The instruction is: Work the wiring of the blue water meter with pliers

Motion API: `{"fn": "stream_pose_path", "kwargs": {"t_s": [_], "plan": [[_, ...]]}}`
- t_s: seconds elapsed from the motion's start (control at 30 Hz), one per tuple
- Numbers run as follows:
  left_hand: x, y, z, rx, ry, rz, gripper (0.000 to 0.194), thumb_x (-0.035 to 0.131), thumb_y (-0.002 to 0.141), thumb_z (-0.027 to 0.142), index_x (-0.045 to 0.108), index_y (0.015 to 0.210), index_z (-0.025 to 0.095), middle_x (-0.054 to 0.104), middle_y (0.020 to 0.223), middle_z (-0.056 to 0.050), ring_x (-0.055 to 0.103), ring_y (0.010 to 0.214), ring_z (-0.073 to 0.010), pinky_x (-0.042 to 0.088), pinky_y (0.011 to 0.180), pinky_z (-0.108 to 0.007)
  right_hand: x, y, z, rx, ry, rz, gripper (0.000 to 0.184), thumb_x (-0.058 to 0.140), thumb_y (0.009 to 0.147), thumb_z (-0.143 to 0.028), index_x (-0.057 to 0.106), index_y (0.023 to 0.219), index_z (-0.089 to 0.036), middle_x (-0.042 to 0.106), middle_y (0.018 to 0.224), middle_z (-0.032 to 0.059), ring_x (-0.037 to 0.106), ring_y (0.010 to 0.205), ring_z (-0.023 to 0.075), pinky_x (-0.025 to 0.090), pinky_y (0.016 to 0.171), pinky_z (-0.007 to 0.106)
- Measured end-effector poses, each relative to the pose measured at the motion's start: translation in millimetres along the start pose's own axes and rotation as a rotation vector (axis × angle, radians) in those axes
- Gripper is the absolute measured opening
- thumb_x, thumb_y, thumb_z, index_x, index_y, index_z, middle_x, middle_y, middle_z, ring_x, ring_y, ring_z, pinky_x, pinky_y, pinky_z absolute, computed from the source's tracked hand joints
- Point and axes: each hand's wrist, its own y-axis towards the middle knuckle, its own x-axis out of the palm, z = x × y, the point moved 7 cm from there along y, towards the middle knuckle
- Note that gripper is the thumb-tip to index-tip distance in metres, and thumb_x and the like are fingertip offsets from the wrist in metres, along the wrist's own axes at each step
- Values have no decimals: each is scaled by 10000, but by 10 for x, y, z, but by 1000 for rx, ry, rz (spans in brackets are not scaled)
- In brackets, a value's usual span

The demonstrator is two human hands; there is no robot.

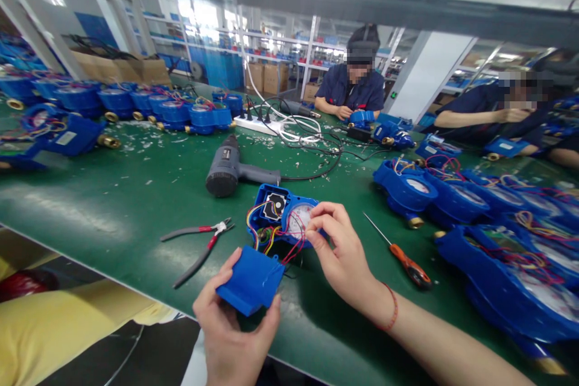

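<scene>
My left hand [239,325] grips a blue plastic cover [251,280] by its edges, close to the table's front edge. Just beyond it lies an opened blue water meter [266,217], with a round white dial and a square black-and-white part in its housing. Red, yellow and black wires [271,240] run from the housing toward the cover. My right hand [337,247] is over the dial, thumb and fingertips pinched together at the thin red wires. The fingertips partly hide the dial's right side. What lies beneath the cover is hidden.
Pliers [212,235] lie open at the left, a heat gun [230,169] behind the meter. A screwdriver [402,259] rests at the right, near several blue meters [506,277]. More meters [167,108] line the back left. A power strip [260,123] trails cables. Two people sit opposite.
</scene>
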Motion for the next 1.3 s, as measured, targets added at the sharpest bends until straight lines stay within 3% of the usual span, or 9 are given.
{"fn": "stream_pose_path", "kwargs": {"t_s": [0.2, 0.27, 0.4, 0.5, 0.63, 0.8, 1.0, 1.13, 1.3], "plan": [[-89, 100, -22, -3, -33, -9, 709, 868, 513, 94, 426, 1048, 241, 550, 1304, -155, 593, 1200, -311, 591, 816, -372, -9, 59, -43, -50, 11, -68, 109, 522, 928, -100, 572, 865, -174, 582, 1038, 86, 550, 995, 190, 473, 861, 339], [-104, 135, -26, -18, -29, -31, 698, 875, 496, 99, 428, 1014, 243, 574, 1249, -137, 613, 1161, -309, 591, 799, -370, -16, 53, -117, -92, 18, -97, 130, 514, 927, -99, 614, 971, -169, 592, 1110, 97, 540, 1063, 195, 459, 921, 362], [-109, 160, -50, -139, -96, -39, 668, 865, 529, 95, 430, 1010, 254, 585, 1250, -123, 615, 1173, -276, 582, 836, -338, 42, 3, -352, -234, 2, -217, 341, 538, 882, -106, 597, 1218, -119, 518, 1304, 139, 447, 1225, 221, 355, 1078, 414], [-100, 171, -35, -134, -115, -70, 673, 863, 523, 66, 437, 1007, 259, 585, 1260, -108, 619, 1178, -256, 575, 866, -321, 142, -14, -446, -282, -38, -295, 286, 605, 903, -233, 643, 1155, -102, 500, 1325, 159, 393, 1260, 256, 292, 1130, 438], [-109, 207, -65, -72, -64, -173, 710, 873, 495, 43, 430, 1004, 262, 590, 1247, -101, 632, 1157, -268, 591, 847, -337, 227, 27, -340, -194, -81, -318, 132, 580, 937, -228, 670, 917, -134, 526, 1304, 126, 394, 1233, 260, 334, 1084, 451], [-137, 232, -219, -284, -206, -154, 651, 875, 542, 106, 433, 989, 277, 591, 1242, -85, 623, 1151, -274, 601, 762, -308, 197, 55, -198, -114, -45, -313, 104, 602, 923, -191, 609, 829, -146, 567, 1202, 106, 438, 1162, 251, 402, 992, 446], [-13, 160, -204, -582, -395, -101, 652, 908, 547, 218, 447, 1000, 306, 594, 1257, -39, 614, 1142, -237, 555, 831, -275, 202, 39, -195, -110, -37, -315, 123, 560, 942, -183, 590, 825, -159, 591, 1155, 93, 446, 1124, 246, 415, 974, 439], [32, 127, -212, -640, -485, -116, 643, 911, 562, 234, 488, 1035, 333, 635, 1236, -8, 636, 1117, -213, 549, 864, -269, 235, 20, -200, -107, -38, -318, 115, 559, 939, -186, 604, 839, -150, 603, 1154, 93, 443, 1121, 258, 403, 981, 454], [71, 54, -320, -705, -631, -190, 553, 858, 650, 299, 567, 1115, 368, 684, 1230, 4, 630, 1182, -250, 510, 1025, -400, 217, 4, -210, -96, 74, -274, 102, 570, 939, -180, 649, 878, -157, 625, 1130, 59, 453, 1103, 226, 387, 992, 421]]}}
